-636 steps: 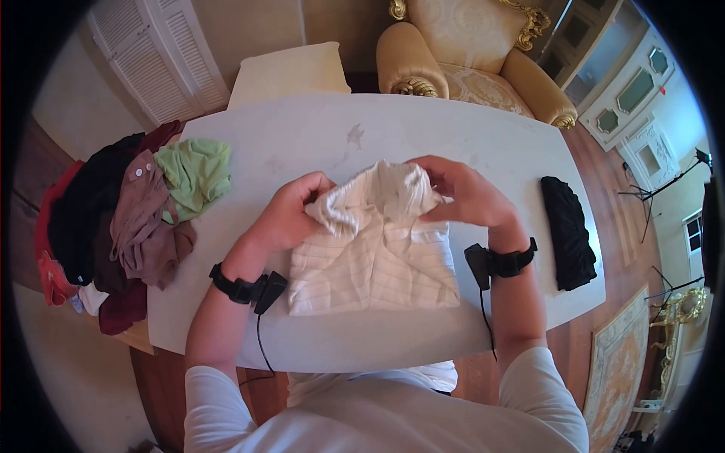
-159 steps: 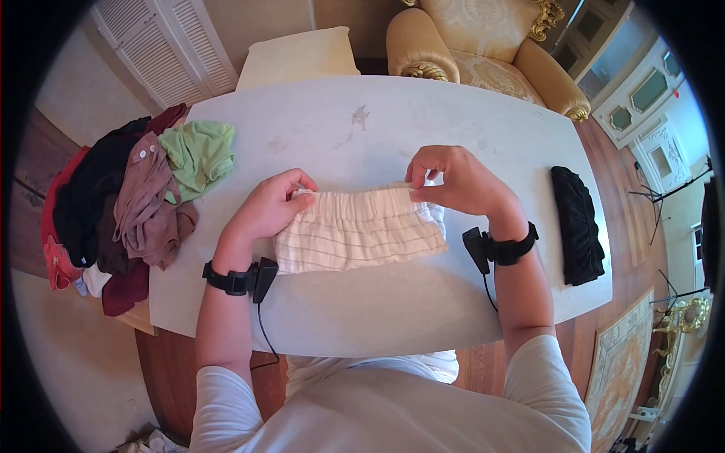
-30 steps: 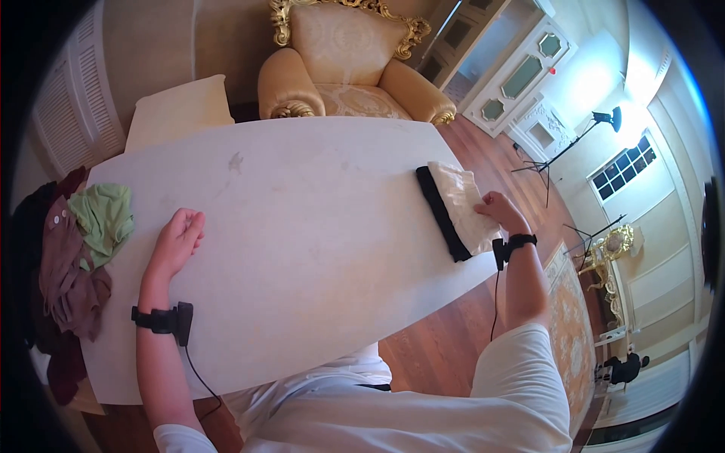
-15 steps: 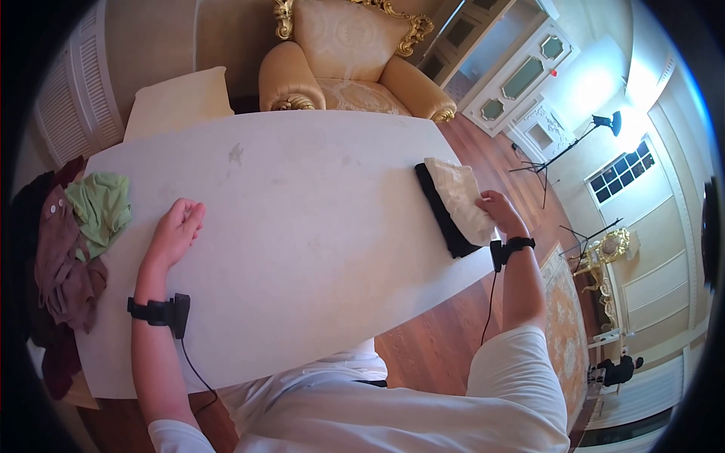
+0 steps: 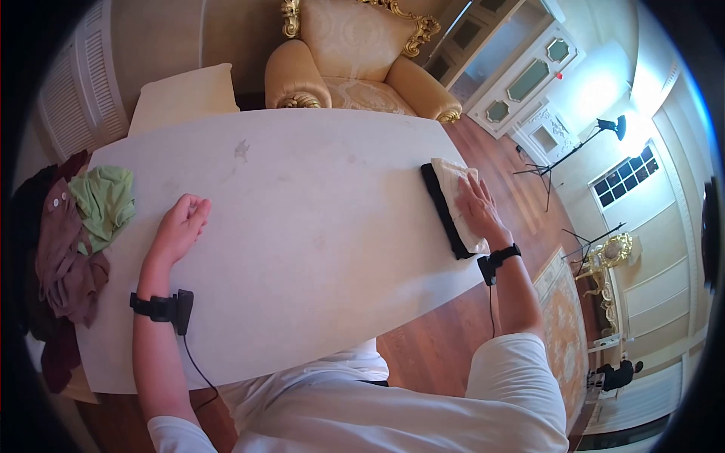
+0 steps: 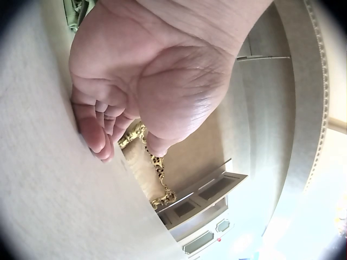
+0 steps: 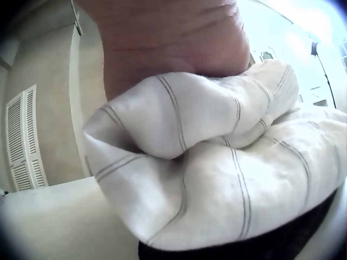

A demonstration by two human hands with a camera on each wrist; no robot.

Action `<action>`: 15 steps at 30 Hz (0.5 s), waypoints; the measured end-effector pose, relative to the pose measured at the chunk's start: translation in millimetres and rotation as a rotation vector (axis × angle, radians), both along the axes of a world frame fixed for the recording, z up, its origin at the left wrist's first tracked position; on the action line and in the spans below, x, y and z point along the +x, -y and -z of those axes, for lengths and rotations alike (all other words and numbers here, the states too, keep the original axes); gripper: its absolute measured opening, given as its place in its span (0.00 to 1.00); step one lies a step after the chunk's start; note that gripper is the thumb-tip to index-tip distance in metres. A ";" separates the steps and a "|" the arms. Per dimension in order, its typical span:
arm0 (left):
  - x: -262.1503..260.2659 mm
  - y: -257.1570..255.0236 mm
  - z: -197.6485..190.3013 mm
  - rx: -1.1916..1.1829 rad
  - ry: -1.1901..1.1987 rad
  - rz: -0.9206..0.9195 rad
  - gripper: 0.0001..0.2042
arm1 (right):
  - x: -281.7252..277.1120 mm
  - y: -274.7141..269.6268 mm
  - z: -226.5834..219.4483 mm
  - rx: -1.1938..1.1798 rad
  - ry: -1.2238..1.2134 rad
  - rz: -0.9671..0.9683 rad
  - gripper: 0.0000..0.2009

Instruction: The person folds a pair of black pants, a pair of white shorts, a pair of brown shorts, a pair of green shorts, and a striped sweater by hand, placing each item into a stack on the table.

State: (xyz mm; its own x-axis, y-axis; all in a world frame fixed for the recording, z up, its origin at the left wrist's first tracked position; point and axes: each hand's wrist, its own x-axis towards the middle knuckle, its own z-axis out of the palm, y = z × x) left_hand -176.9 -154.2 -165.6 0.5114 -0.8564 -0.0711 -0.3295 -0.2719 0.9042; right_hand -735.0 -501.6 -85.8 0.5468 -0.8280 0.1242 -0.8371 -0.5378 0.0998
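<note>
No text, label, brand, number or sign can be read in any view.

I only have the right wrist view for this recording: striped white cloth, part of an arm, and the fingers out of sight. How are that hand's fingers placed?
Observer: In the head view, the right hand rests on the striped white cloth with its fingers extended.
Reviewer: And the left hand?
Observer: The left hand is loosely curled and holds nothing.
Reviewer: Anything beyond it on that side?
Observer: A pile of clothes lies at the left end of the table.
</note>
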 end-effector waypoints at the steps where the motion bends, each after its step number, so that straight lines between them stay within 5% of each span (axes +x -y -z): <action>1: -0.8 0.0 -0.8 0.002 0.000 -0.003 0.21 | 0.4 -0.3 1.1 0.048 -0.005 0.037 0.33; 8: -4.5 -0.9 -4.2 0.007 0.015 -0.021 0.20 | -15.9 19.0 31.8 0.121 0.094 -0.047 0.41; 15: -0.2 -1.7 1.5 -0.004 0.009 0.000 0.19 | -2.2 8.0 24.2 0.256 0.087 0.095 0.48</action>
